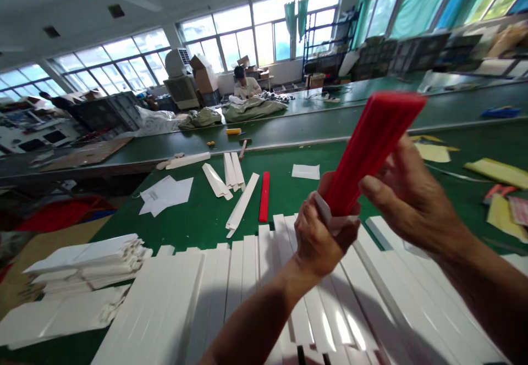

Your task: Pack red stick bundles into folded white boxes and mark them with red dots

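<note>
Light, stiff-looking creased red strip (371, 150), raised above white folded strips (243, 269)
Left hand (325, 238) closed round its white-wrapped lower end, the surest hold; right hand (412, 194) half open, thumb just beside it

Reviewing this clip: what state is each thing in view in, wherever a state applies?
Left hand: closed around the red folded strip's lower end.
Right hand: open, beside the strip.
Red folded strip: held up, tilted.
Loose red strip: lying flat on the green table.
White folded strips: laid side by side.
White strip stack: piled up.
Green sack: lying on the far bench.
</note>
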`<state>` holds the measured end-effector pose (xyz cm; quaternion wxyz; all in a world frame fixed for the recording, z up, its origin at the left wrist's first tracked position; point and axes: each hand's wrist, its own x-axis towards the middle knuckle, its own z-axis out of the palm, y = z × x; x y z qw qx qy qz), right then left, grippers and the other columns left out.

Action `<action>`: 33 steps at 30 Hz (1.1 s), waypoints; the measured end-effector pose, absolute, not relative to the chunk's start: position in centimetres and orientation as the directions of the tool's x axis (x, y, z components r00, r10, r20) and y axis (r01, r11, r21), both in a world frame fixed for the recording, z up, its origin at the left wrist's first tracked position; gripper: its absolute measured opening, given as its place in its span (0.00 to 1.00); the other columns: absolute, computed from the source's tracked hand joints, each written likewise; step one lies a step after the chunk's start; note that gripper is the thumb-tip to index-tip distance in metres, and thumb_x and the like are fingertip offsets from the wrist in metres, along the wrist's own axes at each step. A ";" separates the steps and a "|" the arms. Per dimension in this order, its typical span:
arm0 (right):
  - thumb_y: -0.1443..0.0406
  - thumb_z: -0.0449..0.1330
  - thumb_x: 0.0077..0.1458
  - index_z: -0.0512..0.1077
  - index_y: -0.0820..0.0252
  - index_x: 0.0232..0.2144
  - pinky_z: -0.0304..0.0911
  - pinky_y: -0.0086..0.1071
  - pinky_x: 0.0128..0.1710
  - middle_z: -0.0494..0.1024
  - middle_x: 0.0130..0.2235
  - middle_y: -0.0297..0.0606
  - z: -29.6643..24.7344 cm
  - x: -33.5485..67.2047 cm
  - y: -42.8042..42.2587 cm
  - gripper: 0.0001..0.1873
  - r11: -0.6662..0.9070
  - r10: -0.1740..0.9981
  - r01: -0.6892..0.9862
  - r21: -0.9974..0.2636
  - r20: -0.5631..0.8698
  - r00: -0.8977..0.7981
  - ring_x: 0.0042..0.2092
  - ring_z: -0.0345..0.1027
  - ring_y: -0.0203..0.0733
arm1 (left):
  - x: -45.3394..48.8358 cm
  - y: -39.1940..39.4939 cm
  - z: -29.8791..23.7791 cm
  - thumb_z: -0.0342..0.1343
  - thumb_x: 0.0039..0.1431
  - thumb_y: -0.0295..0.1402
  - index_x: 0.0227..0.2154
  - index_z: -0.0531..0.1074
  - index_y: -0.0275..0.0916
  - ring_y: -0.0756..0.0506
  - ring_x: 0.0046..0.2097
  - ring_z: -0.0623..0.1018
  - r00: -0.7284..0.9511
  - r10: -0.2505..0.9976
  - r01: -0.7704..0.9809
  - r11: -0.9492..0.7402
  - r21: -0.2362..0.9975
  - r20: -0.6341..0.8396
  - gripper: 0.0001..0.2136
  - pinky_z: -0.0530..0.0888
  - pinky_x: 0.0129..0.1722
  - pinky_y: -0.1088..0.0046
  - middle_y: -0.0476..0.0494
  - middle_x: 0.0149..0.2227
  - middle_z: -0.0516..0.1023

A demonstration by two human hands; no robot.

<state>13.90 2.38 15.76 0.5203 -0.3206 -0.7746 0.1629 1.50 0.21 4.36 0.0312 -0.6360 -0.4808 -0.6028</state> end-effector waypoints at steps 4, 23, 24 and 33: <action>0.58 0.56 0.64 0.53 0.42 0.67 0.69 0.42 0.50 0.65 0.63 0.41 16.8 13.7 2.1 0.32 0.777 0.629 0.234 -0.584 0.738 -0.245 0.51 0.71 0.45 | 1.8 0.3 4.1 0.60 0.56 0.49 0.61 0.56 0.31 0.35 0.45 0.82 -0.164 0.498 0.688 -0.561 0.461 0.851 0.37 0.81 0.42 0.58 0.28 0.45 0.78; 0.53 0.59 0.57 0.74 0.59 0.42 0.70 0.32 0.35 0.80 0.40 0.40 8.3 10.3 1.3 0.17 0.072 0.980 -0.420 -0.905 0.142 -0.138 0.37 0.75 0.43 | 0.0 1.1 3.7 0.54 0.63 0.48 0.61 0.60 0.37 0.39 0.52 0.73 -0.084 0.439 0.566 -0.718 0.405 0.895 0.29 0.76 0.49 0.58 0.33 0.50 0.71; 0.55 0.59 0.56 0.73 0.59 0.42 0.69 0.32 0.33 0.80 0.39 0.39 8.4 10.1 1.4 0.16 0.080 0.983 -0.431 -0.899 0.142 -0.114 0.35 0.74 0.42 | -0.2 0.9 4.0 0.52 0.63 0.48 0.60 0.61 0.38 0.39 0.53 0.72 -0.074 0.483 0.506 -0.736 0.450 0.872 0.27 0.75 0.50 0.58 0.34 0.50 0.71; 0.68 0.58 0.53 0.76 0.55 0.32 0.65 0.33 0.39 0.77 0.37 0.35 8.1 8.3 2.7 0.07 0.409 0.908 -0.207 -0.889 0.375 0.187 0.38 0.69 0.41 | -0.1 0.7 6.4 0.46 0.68 0.39 0.45 0.67 0.41 0.46 0.45 0.74 -0.282 0.724 0.132 -0.620 0.773 0.629 0.10 0.75 0.46 0.67 0.42 0.43 0.70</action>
